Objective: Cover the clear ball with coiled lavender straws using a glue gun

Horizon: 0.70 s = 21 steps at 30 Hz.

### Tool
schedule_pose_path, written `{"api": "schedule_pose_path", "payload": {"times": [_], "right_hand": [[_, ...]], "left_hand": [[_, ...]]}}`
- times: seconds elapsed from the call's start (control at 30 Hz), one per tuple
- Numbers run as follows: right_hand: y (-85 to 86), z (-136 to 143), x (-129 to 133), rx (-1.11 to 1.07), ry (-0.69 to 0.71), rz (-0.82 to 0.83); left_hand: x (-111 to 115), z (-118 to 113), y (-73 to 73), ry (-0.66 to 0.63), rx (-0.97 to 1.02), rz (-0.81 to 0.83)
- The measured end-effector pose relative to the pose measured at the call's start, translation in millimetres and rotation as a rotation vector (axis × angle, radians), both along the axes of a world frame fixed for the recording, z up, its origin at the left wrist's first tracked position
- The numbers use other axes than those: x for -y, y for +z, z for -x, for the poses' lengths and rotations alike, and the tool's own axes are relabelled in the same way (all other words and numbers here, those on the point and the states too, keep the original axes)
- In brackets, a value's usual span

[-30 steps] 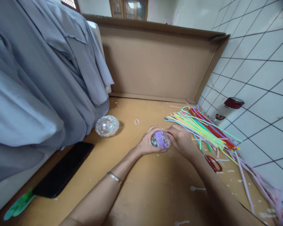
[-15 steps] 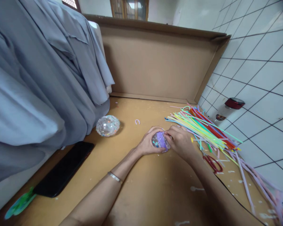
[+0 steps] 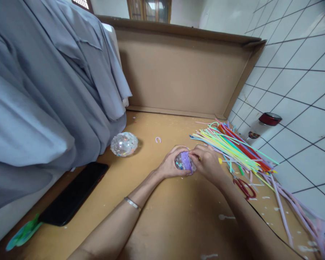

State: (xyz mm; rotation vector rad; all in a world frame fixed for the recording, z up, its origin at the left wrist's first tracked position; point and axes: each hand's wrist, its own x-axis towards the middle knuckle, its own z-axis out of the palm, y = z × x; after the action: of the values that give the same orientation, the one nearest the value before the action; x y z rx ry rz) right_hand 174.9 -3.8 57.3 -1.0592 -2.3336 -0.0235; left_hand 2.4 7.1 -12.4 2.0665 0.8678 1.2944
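Ball (image 3: pixel 181 163), purple band (image 3: pixel 186 163) running near to far; left hand (image 3: pixel 169 164) grip around ball, right hand (image 3: pixel 206 161) pinched at edge

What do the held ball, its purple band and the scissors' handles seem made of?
Held ball: probably clear plastic, apparently glossy; see-through, with coloured flecks.
Purple band: plastic or fibre, unclear; satiny, with paler streaks.
Scissors' handles: likely smooth plastic, from their even red.

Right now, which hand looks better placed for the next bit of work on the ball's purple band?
Probably the right hand: its bent fingertips are at the edge of the purple band. The left hand is cupped around the ball, so it seems better suited to steadying it.
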Motion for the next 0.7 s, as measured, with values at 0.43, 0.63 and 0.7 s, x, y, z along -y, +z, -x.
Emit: {"api": "schedule_pose_path", "payload": {"times": [0.43, 0.63, 0.7], "right_hand": [[-0.2, -0.4, -0.9, -0.005, 0.011, 0.024], [-1.3, -0.7, -1.5, -0.023, 0.01, 0.03], [-1.6, -0.8, -1.8, -0.026, 0.007, 0.028]], "left_hand": [[0.5, -1.1, -1.7, 0.029, -0.004, -0.035], [0.9, -1.2, 0.9, -0.01, -0.005, -0.034], [1.4, -1.3, 1.6, -0.012, 0.0, -0.028]]}}
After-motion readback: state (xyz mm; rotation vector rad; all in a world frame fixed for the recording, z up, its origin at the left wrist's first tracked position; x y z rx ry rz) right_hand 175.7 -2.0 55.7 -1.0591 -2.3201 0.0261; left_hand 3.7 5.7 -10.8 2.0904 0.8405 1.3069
